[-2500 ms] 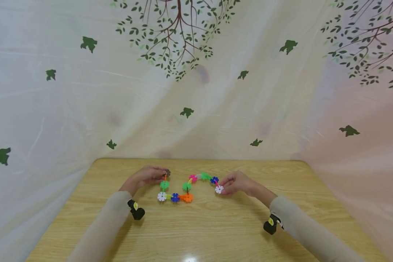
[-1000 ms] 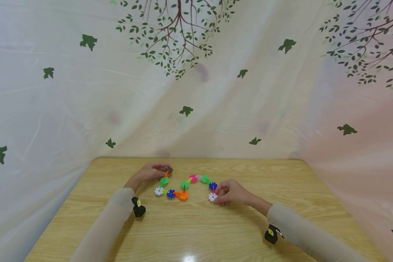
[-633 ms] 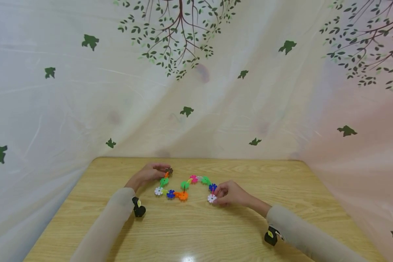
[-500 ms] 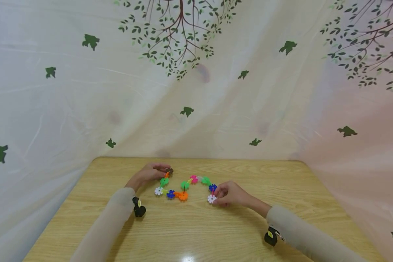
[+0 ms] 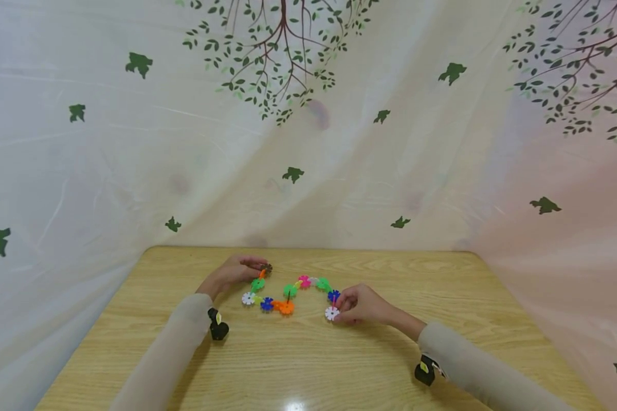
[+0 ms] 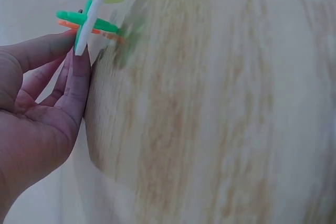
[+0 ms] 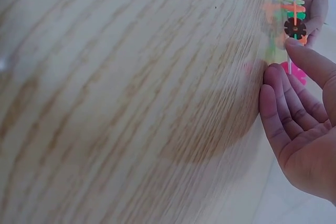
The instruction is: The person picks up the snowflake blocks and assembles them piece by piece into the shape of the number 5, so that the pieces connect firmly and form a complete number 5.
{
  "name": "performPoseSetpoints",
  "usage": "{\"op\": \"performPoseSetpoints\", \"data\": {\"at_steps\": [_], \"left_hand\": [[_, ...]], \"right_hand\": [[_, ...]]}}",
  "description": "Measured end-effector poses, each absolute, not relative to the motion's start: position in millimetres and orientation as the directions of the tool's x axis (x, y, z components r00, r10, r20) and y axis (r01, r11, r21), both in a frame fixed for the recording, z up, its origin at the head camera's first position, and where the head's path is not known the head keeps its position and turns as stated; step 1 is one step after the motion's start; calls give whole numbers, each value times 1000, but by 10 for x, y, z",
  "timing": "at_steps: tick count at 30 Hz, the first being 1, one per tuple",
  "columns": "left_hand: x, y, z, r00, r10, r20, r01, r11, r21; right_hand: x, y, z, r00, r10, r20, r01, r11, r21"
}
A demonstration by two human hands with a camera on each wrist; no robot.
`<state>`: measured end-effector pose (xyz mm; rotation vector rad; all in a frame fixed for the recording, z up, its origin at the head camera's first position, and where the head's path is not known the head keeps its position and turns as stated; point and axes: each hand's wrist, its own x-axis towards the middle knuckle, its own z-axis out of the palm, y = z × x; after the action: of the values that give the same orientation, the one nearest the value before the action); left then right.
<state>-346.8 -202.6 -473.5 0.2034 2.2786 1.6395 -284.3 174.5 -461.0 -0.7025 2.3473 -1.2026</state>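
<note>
A chain of interlocking plastic snowflake discs winds across the table in an S-like curve. My left hand (image 5: 232, 274) pinches its far left end, by a brown disc (image 5: 267, 268) and an orange one. From there it passes a green disc (image 5: 258, 283), a white disc (image 5: 248, 298), a blue disc (image 5: 267, 304) and an orange disc (image 5: 286, 307). Beyond a pink disc (image 5: 304, 281), the chain bends toward my right hand (image 5: 364, 303), which pinches the white end disc (image 5: 331, 313) below a blue disc (image 5: 333, 295). In the left wrist view, thumb and fingertips (image 6: 80, 59) meet at the orange and green pieces.
The wooden table (image 5: 298, 359) runs back to a pale curtain (image 5: 308, 217) printed with trees and leaves. A black wrist camera (image 5: 218, 325) sits under the left sleeve, another camera (image 5: 424, 371) under the right.
My right hand has come nearer and slightly left with the white end disc, bending the chain's right end downward. My left hand has shifted slightly back; the chain's left part moved slightly left.
</note>
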Motion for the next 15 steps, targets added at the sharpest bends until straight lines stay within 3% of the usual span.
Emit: {"op": "performPoseSetpoints", "data": {"at_steps": [15], "left_hand": [[-3495,-2054,-4740,-934,308,-183,-74,333,940]], "right_hand": [[-2873,1761,-4622,-777,-617,-124,-257,490,-833]]}}
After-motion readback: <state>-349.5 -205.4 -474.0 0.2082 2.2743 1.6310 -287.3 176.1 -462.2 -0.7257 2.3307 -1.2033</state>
